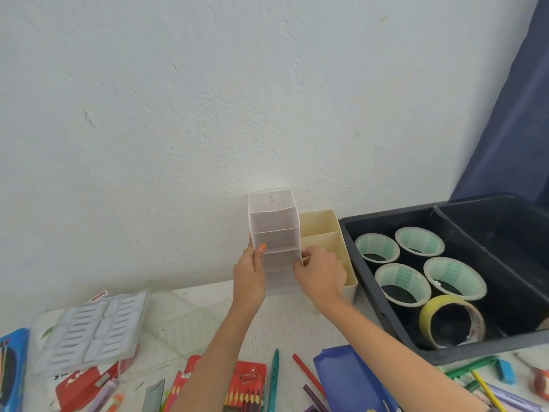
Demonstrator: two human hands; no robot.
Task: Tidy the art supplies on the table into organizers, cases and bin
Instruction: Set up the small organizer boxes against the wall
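Together, left hand [249, 278] and right hand [319, 275] grip the white organizer [273, 224] at its sides.

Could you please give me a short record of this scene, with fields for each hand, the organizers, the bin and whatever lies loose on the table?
left hand: grips the left edge of the white organizer
right hand: pinches that organizer's right edge
white organizer: upright, tiered, against the wall
cream organizer: just right of the white one, partly behind the right hand
bin: dark grey, far right, holds five tape rolls, including a yellow roll
loose on table: red pencil, pencil box, blue tray
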